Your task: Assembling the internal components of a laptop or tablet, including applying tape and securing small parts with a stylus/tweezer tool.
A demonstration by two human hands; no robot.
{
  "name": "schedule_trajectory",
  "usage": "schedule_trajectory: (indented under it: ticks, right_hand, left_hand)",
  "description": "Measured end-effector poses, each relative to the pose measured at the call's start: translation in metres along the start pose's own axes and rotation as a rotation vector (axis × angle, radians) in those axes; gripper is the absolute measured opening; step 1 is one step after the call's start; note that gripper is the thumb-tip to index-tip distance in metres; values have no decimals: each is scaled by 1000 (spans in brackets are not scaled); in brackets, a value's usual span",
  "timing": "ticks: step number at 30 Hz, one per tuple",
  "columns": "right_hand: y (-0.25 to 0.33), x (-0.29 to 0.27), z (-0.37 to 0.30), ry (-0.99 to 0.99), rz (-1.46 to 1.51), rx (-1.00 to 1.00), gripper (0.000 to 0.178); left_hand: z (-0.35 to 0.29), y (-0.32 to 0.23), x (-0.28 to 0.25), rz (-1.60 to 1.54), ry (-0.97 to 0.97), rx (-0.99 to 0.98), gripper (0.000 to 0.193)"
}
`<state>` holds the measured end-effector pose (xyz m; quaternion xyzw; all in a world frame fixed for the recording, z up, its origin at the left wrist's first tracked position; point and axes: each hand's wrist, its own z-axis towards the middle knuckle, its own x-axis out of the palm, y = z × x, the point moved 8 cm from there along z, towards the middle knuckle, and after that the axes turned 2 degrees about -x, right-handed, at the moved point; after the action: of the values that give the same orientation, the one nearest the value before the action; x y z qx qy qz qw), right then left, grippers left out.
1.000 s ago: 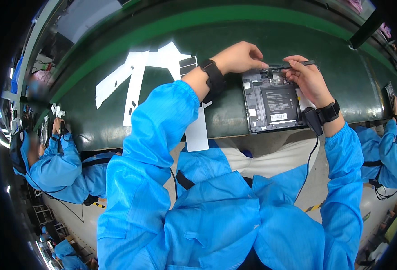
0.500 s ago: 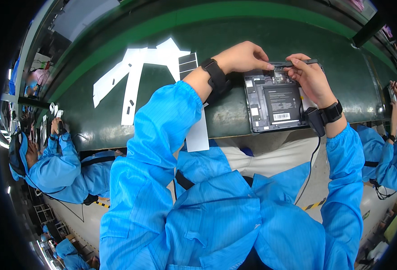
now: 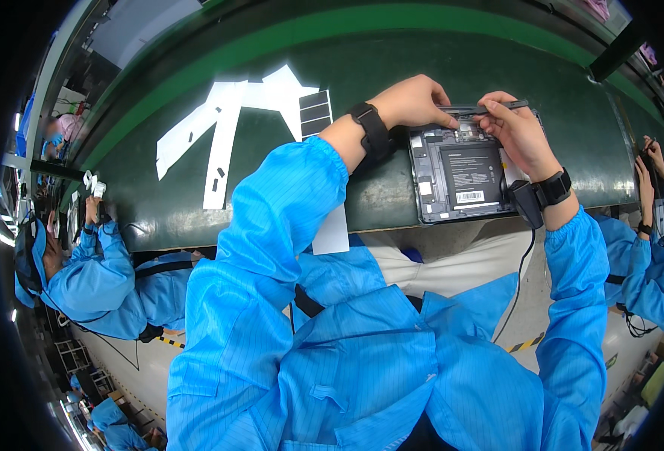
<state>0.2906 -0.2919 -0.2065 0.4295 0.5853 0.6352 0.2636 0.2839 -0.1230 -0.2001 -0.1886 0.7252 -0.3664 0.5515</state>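
An opened tablet-like device [image 3: 431, 197] lies at the table's front edge, its inside facing up. A black battery [image 3: 471, 167] with a printed label fills its middle, and small circuit parts [image 3: 467, 131] show near its far edge. My left hand [image 3: 416, 101] reaches over the far left corner, its thumb tip down on the parts there and the index finger apart from it. Between the thumb and fingers of my right hand [image 3: 514, 137] is a slim black tool [image 3: 509, 107], held nearly level above the device's far right part. The tool's tip is too small to make out.
White strips [image 3: 223, 150] with small black pieces lie on the green table [image 3: 377, 195] to the left. A white sheet with black rectangles [image 3: 315, 113] is partly under my left arm. A cable [image 3: 514, 297] hangs from my right wrist. Co-workers [image 3: 99, 263] sit on both sides.
My left hand has shifted slightly right and nearer, its thumb lower onto the device's parts. My right hand and the slim black tool have barely moved. The co-worker's hands at right moved.
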Motion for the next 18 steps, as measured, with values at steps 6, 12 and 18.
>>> schedule_trajectory:
  ticks: [6, 12, 18]
  right_hand:
    - [1, 2, 1, 11, -6, -6, 15]
    - [2, 3, 0, 7, -32, -12, 14]
    - [0, 5, 0, -3, -99, -14, 14]
  left_hand:
    - [0, 0, 0, 14, -10, -11, 50]
    - [-2, 0, 2, -11, 6, -10, 50]
    - [-2, 2, 4, -11, -3, -5, 52]
